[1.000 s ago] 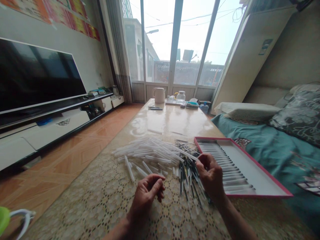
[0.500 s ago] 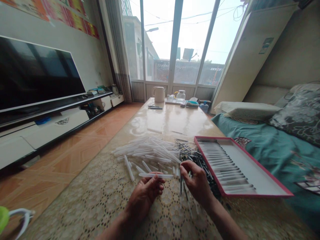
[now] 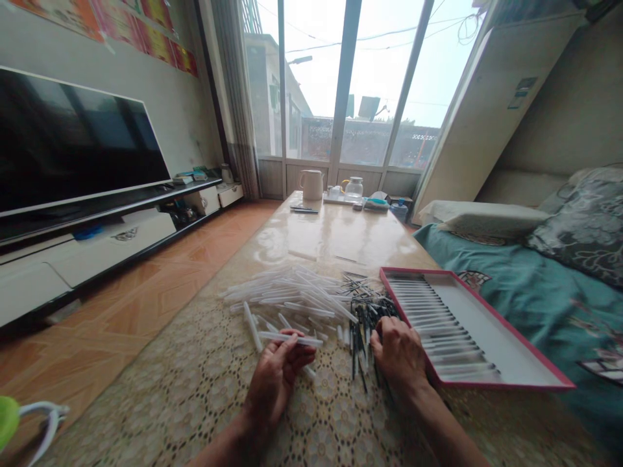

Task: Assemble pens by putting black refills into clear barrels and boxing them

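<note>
My left hand (image 3: 282, 363) is closed round a translucent white pen barrel (image 3: 309, 340), pinched between thumb and fingers and lying nearly level. A heap of similar white barrels (image 3: 287, 292) spreads over the patterned tablecloth just beyond it. My right hand (image 3: 400, 350) is curled down over a pile of thin black sticks (image 3: 363, 324) that look like pen refills. Its fingertips are hidden, so what they grip cannot be seen. Beside that hand lies a shallow red-rimmed box (image 3: 506, 331) holding a row of white pens with dark tips (image 3: 438, 318).
At the table's far end stand a beige jug (image 3: 312, 185), a glass pot (image 3: 354, 188) and a pack of wipes (image 3: 376, 203). A sofa with a teal cover (image 3: 516, 279) is on the right. A television cabinet (image 3: 121, 240) runs along the left.
My right hand has moved right and down onto the black sticks, away from the heap of white barrels. My left hand has shifted slightly left and tilted its barrel.
</note>
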`<action>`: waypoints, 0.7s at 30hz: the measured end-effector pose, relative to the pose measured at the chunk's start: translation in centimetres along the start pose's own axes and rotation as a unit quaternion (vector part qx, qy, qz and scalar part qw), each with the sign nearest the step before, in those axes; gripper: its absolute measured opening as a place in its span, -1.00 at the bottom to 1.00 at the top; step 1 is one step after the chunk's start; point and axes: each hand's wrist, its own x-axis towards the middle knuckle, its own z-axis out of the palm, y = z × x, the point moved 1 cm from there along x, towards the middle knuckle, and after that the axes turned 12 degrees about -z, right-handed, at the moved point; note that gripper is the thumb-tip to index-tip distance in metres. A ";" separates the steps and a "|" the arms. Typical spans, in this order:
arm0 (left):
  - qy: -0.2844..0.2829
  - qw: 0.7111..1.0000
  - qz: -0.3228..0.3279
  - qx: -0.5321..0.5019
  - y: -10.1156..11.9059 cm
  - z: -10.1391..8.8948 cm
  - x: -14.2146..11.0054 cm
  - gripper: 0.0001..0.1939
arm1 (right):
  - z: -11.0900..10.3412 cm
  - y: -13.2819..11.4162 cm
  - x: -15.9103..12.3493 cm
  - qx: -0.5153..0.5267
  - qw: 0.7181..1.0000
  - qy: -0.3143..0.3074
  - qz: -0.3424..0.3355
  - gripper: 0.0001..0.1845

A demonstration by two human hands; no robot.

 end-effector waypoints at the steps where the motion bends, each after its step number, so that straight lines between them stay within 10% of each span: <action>1: 0.009 1.000 0.006 -0.002 0.1 0.0 0.0 -0.91 | -0.2 -0.1 0.1 0.034 0.999 0.008 0.005 -0.93; 9: 0.061 0.996 0.045 -0.040 0.8 -0.1 0.1 -0.97 | -2.1 -3.4 0.6 0.381 0.921 0.060 -0.049 -0.85; 21: 0.071 0.995 0.048 -0.045 0.8 0.0 0.1 -0.96 | -3.3 -5.0 0.2 0.348 0.929 0.049 -0.116 -0.82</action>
